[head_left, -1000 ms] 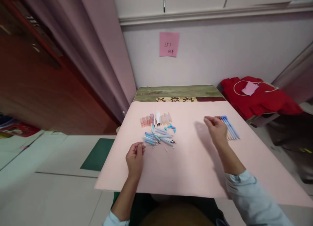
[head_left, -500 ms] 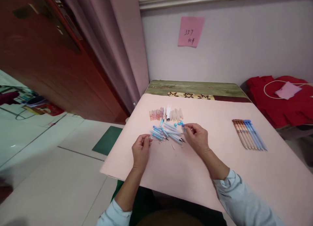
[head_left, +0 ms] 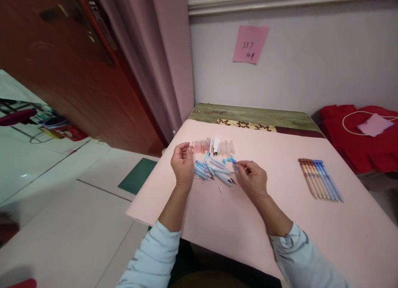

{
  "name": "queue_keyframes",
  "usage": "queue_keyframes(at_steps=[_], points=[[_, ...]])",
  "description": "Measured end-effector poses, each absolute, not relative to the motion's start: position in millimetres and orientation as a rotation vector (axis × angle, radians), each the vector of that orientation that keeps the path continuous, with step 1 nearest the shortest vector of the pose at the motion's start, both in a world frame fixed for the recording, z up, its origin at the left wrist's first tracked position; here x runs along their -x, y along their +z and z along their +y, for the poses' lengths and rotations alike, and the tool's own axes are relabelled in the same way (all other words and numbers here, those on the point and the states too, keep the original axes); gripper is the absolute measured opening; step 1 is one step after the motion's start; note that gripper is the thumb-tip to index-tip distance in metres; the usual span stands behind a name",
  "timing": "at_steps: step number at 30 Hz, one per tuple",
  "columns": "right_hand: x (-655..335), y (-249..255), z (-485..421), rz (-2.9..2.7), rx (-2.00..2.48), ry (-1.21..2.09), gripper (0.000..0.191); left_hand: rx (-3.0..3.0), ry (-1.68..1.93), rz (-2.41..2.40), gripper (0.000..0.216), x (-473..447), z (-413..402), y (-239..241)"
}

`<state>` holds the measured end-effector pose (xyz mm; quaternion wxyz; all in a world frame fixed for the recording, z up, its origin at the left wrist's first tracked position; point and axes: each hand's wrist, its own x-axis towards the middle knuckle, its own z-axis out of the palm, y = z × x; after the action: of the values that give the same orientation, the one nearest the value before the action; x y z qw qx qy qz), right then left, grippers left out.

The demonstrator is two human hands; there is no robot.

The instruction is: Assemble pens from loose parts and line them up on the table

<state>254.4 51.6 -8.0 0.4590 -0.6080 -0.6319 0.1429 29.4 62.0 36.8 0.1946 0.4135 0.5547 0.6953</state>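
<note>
My left hand [head_left: 183, 165] is closed, thumb and fingertips together at the left end of a row of pink patterned tubes [head_left: 200, 146]. Whether it grips the nearest tube I cannot tell. My right hand [head_left: 253, 178] pinches its fingers together beside small blue pen caps [head_left: 231, 159], touching or almost touching the nearest one; anything between the fingertips is hidden. Between the hands lies a loose pile of light blue pen parts [head_left: 214, 171], some with dark tips. White refills [head_left: 216, 145] and pale translucent tubes [head_left: 226, 147] continue the row behind the pile.
Whole pens with brown and blue tops [head_left: 321, 181] lie side by side on the right of the pink-covered table [head_left: 311, 238]. Small white bits [head_left: 220, 189] lie before the pile. A red cloth [head_left: 357, 142] is beyond the table's right edge; a brown door [head_left: 77, 72] stands left.
My left hand has moved up and away from the left side of the blue pile to the end of the tube row. My right hand stays by the blue caps. The view has shifted slightly.
</note>
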Motion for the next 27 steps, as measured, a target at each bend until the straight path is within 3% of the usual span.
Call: queue_keyframes(at_steps=[3,6,9,13,27], points=[[-253,-9,52,-1.553,1.514,0.349,0.019,-1.283,1.836,1.760,0.018,-31,71,22],[-250,-9,53,-1.560,1.520,0.339,0.019,-1.791,1.570,1.940,0.010,-36,71,15],[-248,-8,55,-1.565,1.518,0.337,0.020,-2.309,1.139,1.787,0.013,-42,77,20],[-253,-9,59,-1.479,1.510,0.385,0.024,-2.559,0.750,1.571,0.015,-42,95,23],[-253,-12,61,-1.350,1.486,0.502,0.025,-2.693,0.434,1.356,0.018,-38,117,24]])
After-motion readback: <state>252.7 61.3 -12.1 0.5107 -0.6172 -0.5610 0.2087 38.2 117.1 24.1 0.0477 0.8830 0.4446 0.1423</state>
